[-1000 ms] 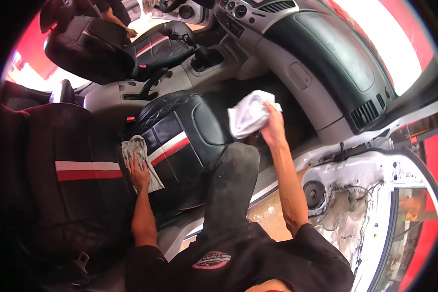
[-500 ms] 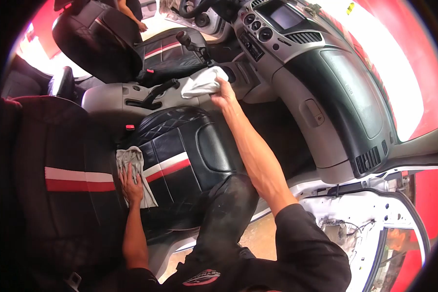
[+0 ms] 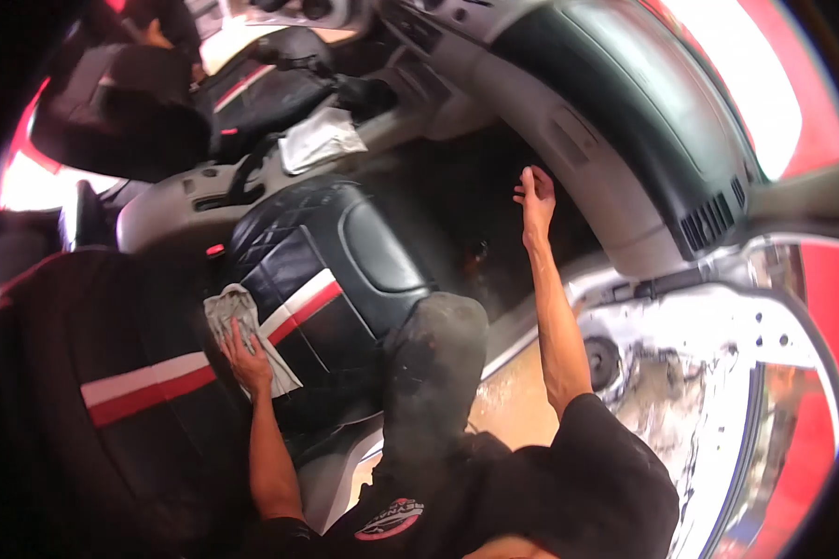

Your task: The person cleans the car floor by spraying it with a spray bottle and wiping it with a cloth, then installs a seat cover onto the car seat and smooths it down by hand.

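My left hand (image 3: 245, 359) lies spread on a grey cloth (image 3: 275, 375), which rests on the black seat (image 3: 312, 326) where the backrest meets the cushion. My right hand (image 3: 535, 197) is raised over the dark footwell, beside the grey lower dashboard, with nothing seen in it and its fingers apart and slightly curled. A white cloth (image 3: 322, 142) lies on the centre console (image 3: 163, 210), near the gear lever and well away from my right hand.
The dashboard (image 3: 615, 112) curves along the upper right. An open door frame with bare inner metal (image 3: 718, 326) stands at the lower right. Beyond the console is the other seat (image 3: 121, 112), with part of another person at the top left.
The white cloth has left my right hand and lies on the console. My right hand has moved back over the footwell. My left hand remains on the grey cloth.
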`<action>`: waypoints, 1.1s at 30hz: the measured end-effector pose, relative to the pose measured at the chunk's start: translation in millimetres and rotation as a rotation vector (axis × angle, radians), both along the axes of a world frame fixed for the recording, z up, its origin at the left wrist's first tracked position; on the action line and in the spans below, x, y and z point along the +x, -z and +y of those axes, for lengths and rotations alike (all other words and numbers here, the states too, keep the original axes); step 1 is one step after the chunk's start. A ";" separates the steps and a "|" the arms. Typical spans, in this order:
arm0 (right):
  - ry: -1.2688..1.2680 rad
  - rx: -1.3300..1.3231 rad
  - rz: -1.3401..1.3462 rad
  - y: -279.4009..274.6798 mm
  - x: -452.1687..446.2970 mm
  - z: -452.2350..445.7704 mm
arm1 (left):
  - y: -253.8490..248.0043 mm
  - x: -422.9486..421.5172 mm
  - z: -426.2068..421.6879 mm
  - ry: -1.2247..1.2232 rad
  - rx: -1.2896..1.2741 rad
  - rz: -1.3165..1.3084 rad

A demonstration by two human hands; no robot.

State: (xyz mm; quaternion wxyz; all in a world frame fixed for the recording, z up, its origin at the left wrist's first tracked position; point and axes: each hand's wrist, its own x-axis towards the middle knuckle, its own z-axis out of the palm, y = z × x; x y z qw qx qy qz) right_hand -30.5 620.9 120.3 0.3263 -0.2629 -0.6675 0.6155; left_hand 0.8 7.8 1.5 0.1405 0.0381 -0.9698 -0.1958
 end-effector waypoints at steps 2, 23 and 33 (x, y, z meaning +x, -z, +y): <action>0.065 0.203 0.058 35.2 47.2 8.8 | 2.3 -1.1 -0.7 0.019 0.012 0.042; -0.124 0.098 -0.455 118.0 57.6 -63.5 | -4.8 0.9 3.3 0.051 -0.014 0.029; 0.182 0.046 -0.027 129.1 108.9 -67.0 | -4.5 -1.5 2.4 0.070 -0.028 0.064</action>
